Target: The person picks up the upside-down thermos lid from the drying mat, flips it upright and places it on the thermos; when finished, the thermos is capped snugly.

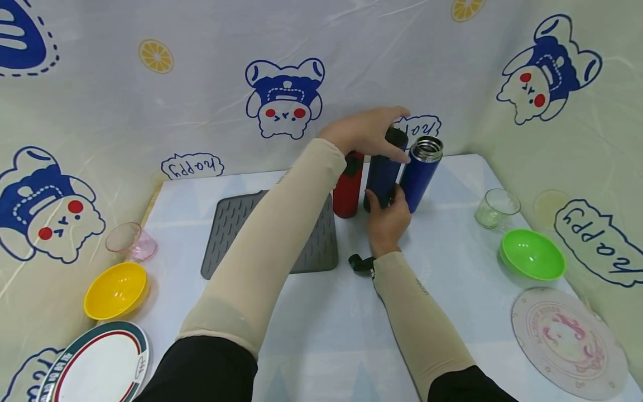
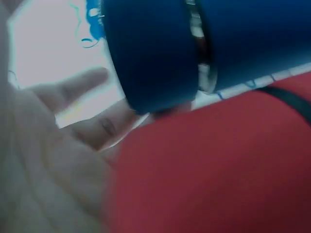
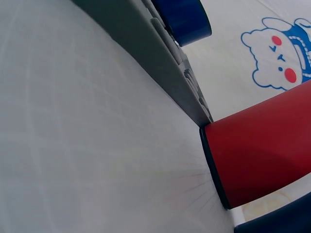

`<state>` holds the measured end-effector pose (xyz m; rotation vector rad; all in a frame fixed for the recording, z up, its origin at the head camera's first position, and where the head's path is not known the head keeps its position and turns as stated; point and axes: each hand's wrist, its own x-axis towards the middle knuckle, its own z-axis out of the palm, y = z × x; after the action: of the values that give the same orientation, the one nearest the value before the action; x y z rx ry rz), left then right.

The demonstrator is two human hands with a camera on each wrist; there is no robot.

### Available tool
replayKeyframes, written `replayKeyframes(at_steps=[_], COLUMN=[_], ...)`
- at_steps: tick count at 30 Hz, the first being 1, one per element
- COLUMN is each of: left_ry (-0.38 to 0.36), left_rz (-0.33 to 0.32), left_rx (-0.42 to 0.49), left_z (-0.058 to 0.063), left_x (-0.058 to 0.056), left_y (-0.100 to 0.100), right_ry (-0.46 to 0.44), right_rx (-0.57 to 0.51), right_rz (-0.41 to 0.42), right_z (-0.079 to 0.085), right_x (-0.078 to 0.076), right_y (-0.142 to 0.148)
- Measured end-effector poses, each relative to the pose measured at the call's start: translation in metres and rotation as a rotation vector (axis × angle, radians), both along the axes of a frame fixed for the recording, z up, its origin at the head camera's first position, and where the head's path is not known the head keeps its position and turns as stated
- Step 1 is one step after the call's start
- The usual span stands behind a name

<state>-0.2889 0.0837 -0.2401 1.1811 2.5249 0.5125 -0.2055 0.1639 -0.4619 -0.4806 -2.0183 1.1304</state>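
A dark blue bottle (image 1: pixel 380 181) stands between a red bottle (image 1: pixel 346 192) on its left and a blue bottle (image 1: pixel 421 176) with an uncovered metal mouth. My right hand (image 1: pixel 389 220) grips the dark blue bottle low down, thumb on one side and fingers on the other. Around its dark lid (image 1: pixel 397 137) my left hand (image 1: pixel 369 131) is spread, fingers extended. The left wrist view shows the lid (image 2: pixel 150 53) above a silver ring, with loose left fingers behind it; contact is unclear. The left hand hides part of the red bottle's top.
Left of the bottles lies a grey ridged mat (image 1: pixel 316 251), partly behind my left sleeve; a blue cylindrical piece (image 3: pixel 187 22) shows by it. Leftward are a pink glass (image 1: pixel 143 245), yellow bowl (image 1: pixel 118 290) and rimmed plate (image 1: pixel 100 368); rightward, a clear glass (image 1: pixel 494 209), green bowl (image 1: pixel 532 254) and pink-patterned plate (image 1: pixel 567 340).
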Motion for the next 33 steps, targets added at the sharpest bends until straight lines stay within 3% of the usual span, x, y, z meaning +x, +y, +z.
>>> replayKeyframes(at_steps=[6,9,11,15,17,20,25,29,33], left_ry=[-0.067,-0.039,-0.013,-0.058,-0.072,-0.036,-0.041,-0.010,-0.016], left_rz=[0.019,0.060,0.048,-0.013,-0.005,0.036,-0.014,-0.001,-0.035], left_rx=[0.079,0.067,0.071,0.121,0.127,0.105,0.120,0.083,0.089], left_z=[-0.003,-0.002,-0.002,-0.001,-0.002,-0.002,-0.003,-0.002,-0.002], left_x=[-0.008,-0.011,-0.013,-0.013,-0.013,-0.012,-0.013,-0.011,-0.009], left_y=[-0.006,-0.006,-0.007,-0.010,-0.010,-0.009,-0.008,-0.006,-0.005], right_ry=[-0.025,-0.008,0.000,-0.005,-0.007,0.000,0.015,0.002,-0.013], right_rx=[-0.013,-0.014,-0.010,-0.019,-0.025,-0.009,0.017,0.023,0.023], right_rz=[0.002,0.002,-0.003,0.011,0.013,-0.003,-0.018,-0.027,-0.031], right_z=[-0.001,-0.002,-0.003,-0.003,-0.003,-0.002,0.000,0.000,-0.001], right_x=[-0.001,-0.002,-0.003,-0.003,-0.003,-0.003,-0.003,-0.003,-0.002], right_y=[0.000,0.001,0.001,0.001,0.001,0.000,0.001,0.001,0.002])
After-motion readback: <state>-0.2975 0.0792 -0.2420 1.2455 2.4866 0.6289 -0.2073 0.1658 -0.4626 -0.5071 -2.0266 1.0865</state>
